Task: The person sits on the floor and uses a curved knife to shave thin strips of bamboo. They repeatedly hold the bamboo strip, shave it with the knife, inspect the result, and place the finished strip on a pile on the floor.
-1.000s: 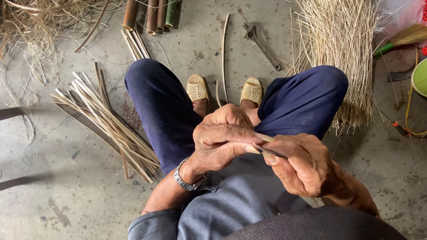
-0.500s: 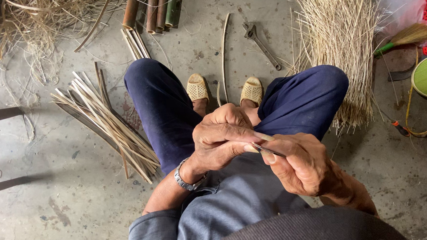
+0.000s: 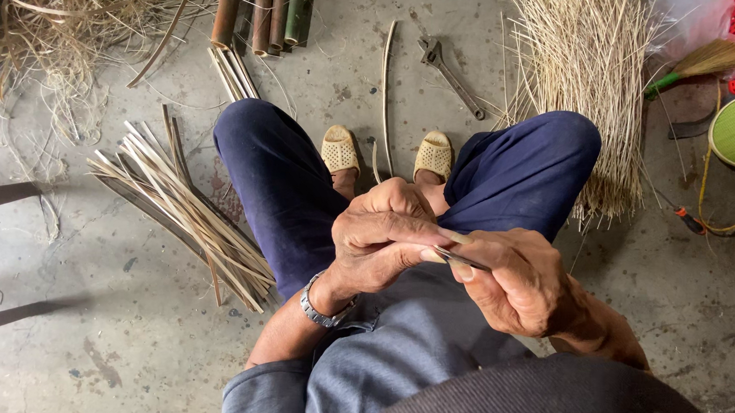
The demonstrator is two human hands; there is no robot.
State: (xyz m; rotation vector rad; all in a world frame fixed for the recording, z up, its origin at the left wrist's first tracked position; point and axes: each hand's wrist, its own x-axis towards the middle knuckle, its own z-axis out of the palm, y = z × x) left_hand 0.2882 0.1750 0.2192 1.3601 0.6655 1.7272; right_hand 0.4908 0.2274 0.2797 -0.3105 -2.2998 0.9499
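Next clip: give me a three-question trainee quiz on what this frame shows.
1. True or false: both hands meet over the lap on one thin strip.
2. Which tool lies on the floor beyond the feet? A) hammer B) wrench C) saw
3. On which of the person's sides is the pile of flat slats?

Key
1. True: the left hand and right hand pinch a thin strip between their fingers.
2. B: a wrench lies beside the bundle of thin sticks.
3. The left: the slats lie by the left leg.
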